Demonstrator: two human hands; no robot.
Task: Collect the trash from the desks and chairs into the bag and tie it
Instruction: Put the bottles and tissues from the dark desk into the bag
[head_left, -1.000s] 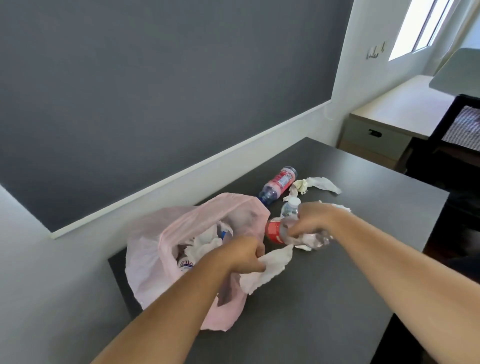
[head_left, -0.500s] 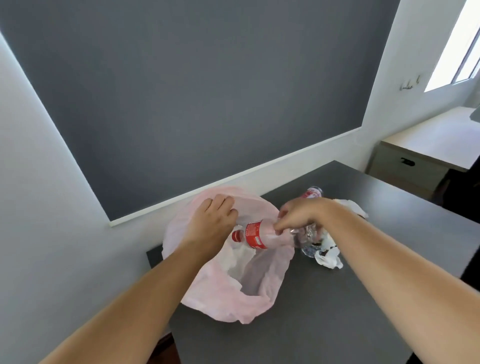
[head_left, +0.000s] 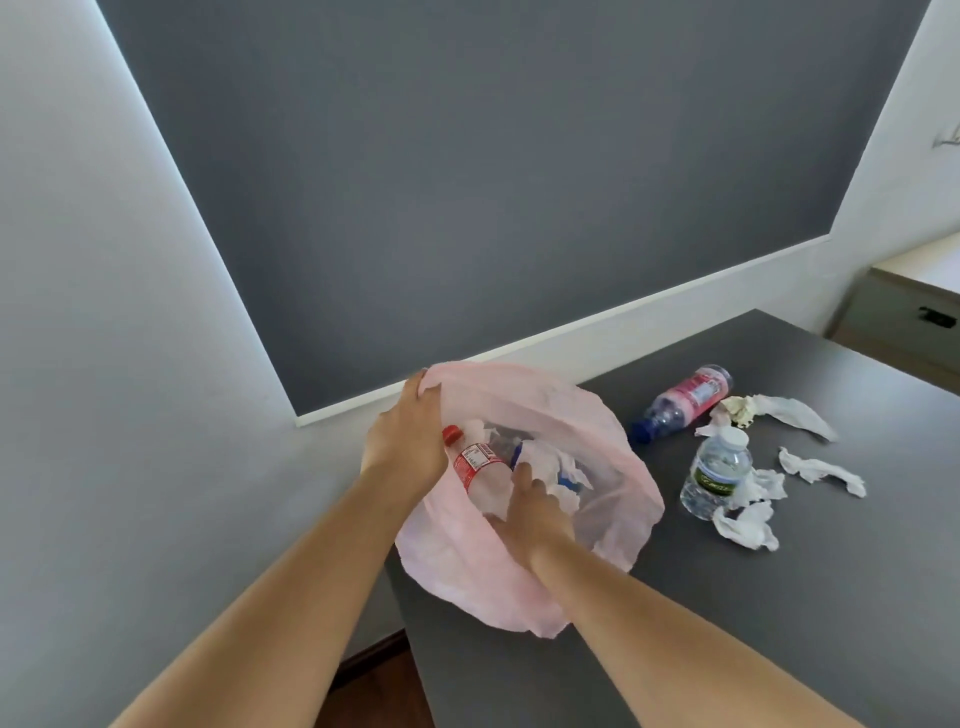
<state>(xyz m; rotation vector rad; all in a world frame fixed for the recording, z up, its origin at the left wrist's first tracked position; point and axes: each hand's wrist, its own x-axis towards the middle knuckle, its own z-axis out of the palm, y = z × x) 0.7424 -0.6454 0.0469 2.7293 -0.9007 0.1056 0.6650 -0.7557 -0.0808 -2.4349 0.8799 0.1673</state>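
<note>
Two hands are at the pink bag (head_left: 615, 467), which sits open-mouthed on the near left corner of the dark desk (head_left: 727, 634). I have the left hand (head_left: 410, 441) on the far left rim of the bag, fingers curled over the plastic and gripping it so the edge is lifted. The right hand (head_left: 537, 512) reaches down into the mouth, with the thumb showing and the fingers pointing into the contents. From here I cannot tell whether those fingers are closed on anything or only touching it.

Inside the bag, a red-labelled bottle (head_left: 475, 462) lies with its red cap toward the left hand, just beside the right thumb. White crumpled tissue (head_left: 553, 457) fills the space next to it.

Out on the desk, to the right of the bag, more trash lies uncollected. A pink-labelled bottle (head_left: 685, 400) lies on its side with its blue cap pointing at the bag. A clear water bottle (head_left: 717, 473) with a green label and a white cap sits nearer me, among several loose tissues (head_left: 748, 525). A yellowish wad (head_left: 737, 408) rests against the pink-labelled bottle. A pale drawer unit (head_left: 904, 322) stands beyond the desk's far right edge.
</note>
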